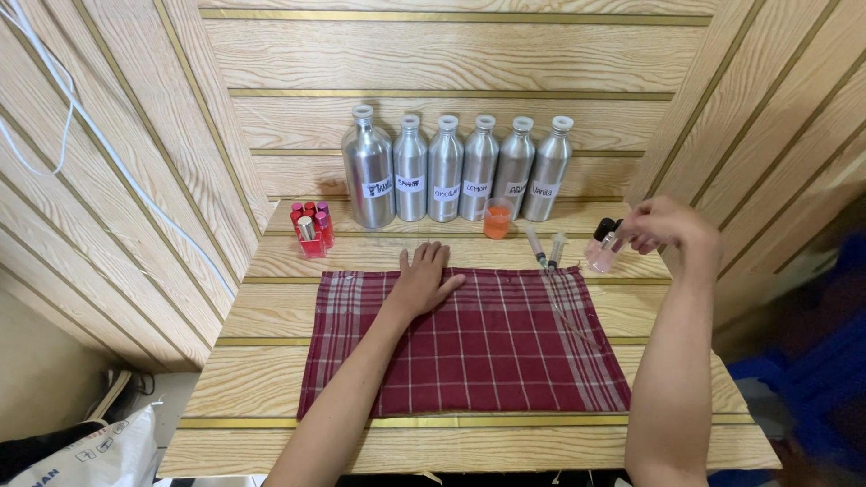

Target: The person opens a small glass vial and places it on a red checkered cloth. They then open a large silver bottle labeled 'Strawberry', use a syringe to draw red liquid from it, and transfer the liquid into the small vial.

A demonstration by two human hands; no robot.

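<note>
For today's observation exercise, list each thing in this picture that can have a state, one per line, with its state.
Left hand: open, flat on the red plaid cloth.
Right hand: fingers closed on the small clear bottle.
Small clear bottle: upright, dark cap on.
Six aluminium bottles: upright, capped, in a row.
Small cup: upright, holds orange liquid.
Two syringes: lying side by side.
Red vials: upright, clustered.
Red plaid cloth: spread flat.

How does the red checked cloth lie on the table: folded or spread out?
Spread out. The red checked cloth lies flat, all edges showing, with the left hand resting on it.
</note>
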